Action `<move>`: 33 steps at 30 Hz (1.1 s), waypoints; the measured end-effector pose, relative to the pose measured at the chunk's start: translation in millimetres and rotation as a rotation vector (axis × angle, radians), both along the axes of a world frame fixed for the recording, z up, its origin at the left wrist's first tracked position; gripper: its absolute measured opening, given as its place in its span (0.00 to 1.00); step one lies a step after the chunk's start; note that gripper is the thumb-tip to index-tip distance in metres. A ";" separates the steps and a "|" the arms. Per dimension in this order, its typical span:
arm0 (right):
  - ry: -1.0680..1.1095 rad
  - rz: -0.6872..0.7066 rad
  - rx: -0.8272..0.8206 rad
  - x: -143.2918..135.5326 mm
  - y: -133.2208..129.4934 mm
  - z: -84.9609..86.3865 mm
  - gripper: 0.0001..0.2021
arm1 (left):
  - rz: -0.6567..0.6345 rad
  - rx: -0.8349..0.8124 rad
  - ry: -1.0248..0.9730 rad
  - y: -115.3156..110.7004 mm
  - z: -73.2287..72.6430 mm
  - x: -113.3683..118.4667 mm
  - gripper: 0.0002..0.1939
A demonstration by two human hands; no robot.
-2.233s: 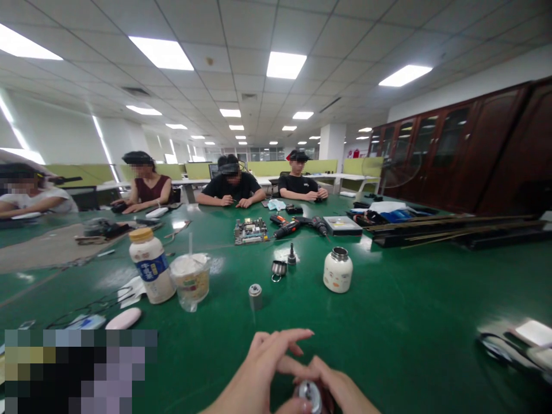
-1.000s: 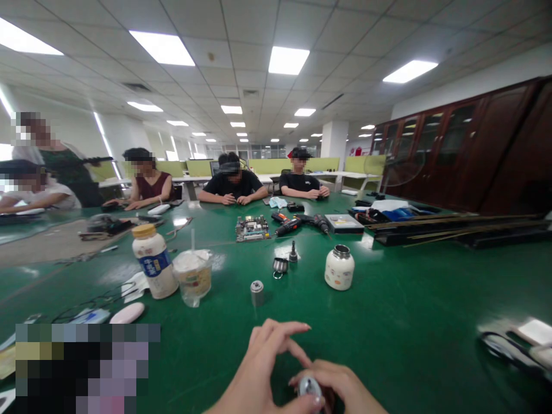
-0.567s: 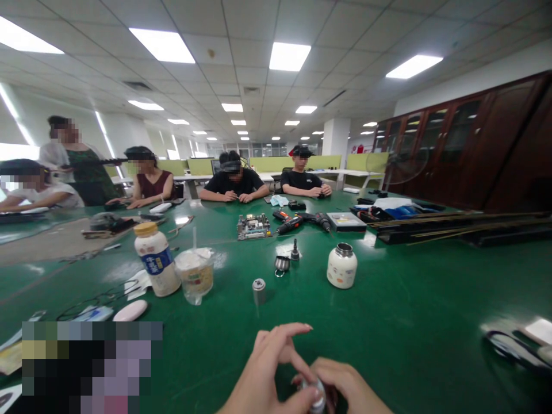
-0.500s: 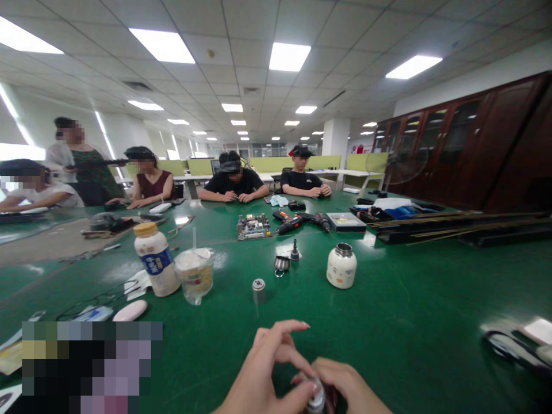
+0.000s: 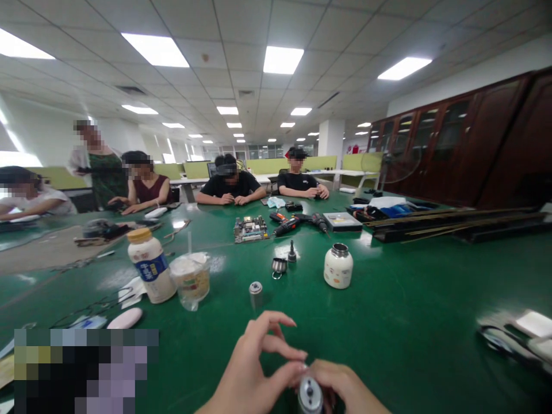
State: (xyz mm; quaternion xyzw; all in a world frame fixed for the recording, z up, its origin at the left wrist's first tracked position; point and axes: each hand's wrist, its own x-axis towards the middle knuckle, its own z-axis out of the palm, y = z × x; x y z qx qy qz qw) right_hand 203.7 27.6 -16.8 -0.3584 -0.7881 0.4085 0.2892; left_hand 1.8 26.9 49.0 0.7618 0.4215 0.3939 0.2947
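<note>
Apparently unfinished, a silver cylinder (image 5: 310,395) sits clasped in the right hand (image 5: 345,386); whether the left hand (image 5: 250,362) pinches anything, I cannot tell. At eleven o'clock, a second metal cylinder (image 5: 256,295) stands unheld.

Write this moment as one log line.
right hand: holding silver metal cylinder | left hand: close by its top, contact unclear | green table: second silver metal cylinder upright, cream round bottle uncapped

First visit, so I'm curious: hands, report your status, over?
Right hand holding metal cylinder. Left hand: fingertips near its far edge, contact unclear. Second cylinder stands ahead, apart.
</note>
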 end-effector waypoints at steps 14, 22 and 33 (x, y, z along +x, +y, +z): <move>-0.009 0.003 0.036 -0.2 0.5 -2.2 0.22 | -0.075 -0.017 0.056 -11.0 -2.8 6.4 0.23; -0.008 -0.006 0.040 0.0 -1.6 0.3 0.20 | -0.085 -0.066 -0.040 -13.6 -2.1 7.8 0.19; -0.017 -0.003 0.058 0.0 -2.0 2.7 0.18 | -0.093 -0.013 0.080 -16.6 -9.0 8.3 0.20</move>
